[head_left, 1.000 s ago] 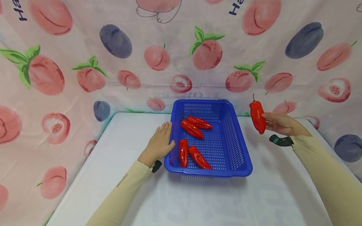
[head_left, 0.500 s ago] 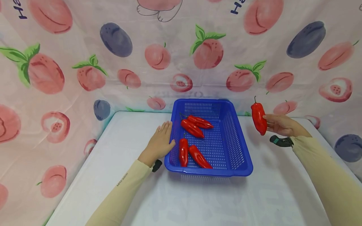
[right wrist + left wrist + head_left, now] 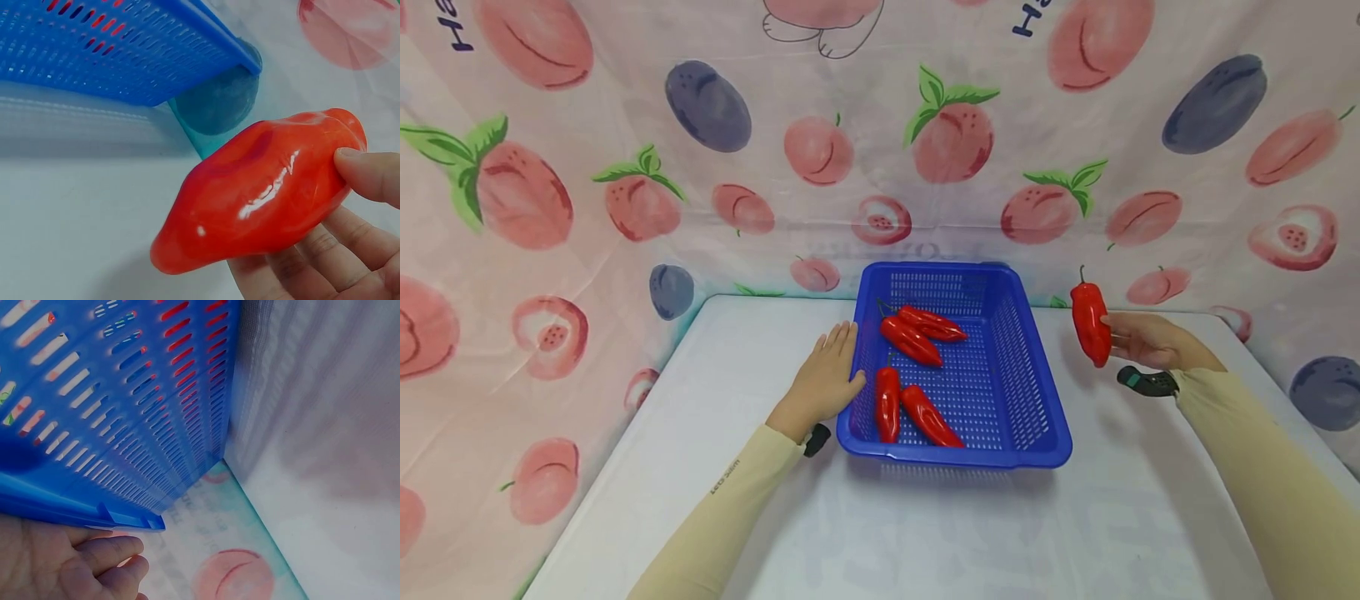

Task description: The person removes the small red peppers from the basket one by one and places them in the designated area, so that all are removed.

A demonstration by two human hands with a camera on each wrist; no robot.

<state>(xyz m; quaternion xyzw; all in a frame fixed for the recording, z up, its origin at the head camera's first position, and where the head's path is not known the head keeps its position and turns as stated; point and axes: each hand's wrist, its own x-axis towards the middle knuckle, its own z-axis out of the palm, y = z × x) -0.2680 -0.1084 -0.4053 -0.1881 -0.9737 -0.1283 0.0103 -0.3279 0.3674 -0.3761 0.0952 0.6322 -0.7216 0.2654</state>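
Observation:
A glossy red pepper [image 3: 1091, 325] with a thin stem is pinched between thumb and fingers of my right hand [image 3: 1146, 340], held above the table to the right of the basket. The right wrist view shows the thumb on one side of the pepper [image 3: 262, 187] and the fingers beneath it. My left hand [image 3: 822, 379] rests with straight fingers on the left rim of the blue basket [image 3: 953, 457]. Several red peppers lie in the basket, such as a pepper [image 3: 887, 406] near its front left corner and a pepper [image 3: 912, 340] farther back.
The basket stands on a white table [image 3: 760, 533], close to its back edge. Behind and to the sides hangs a fruit-printed cloth [image 3: 880, 167]. A black strap [image 3: 1147, 382] sits at the right wrist.
My right hand has lowered slightly and moved a little to the right with the red pepper. The left hand and the basket stay in place.

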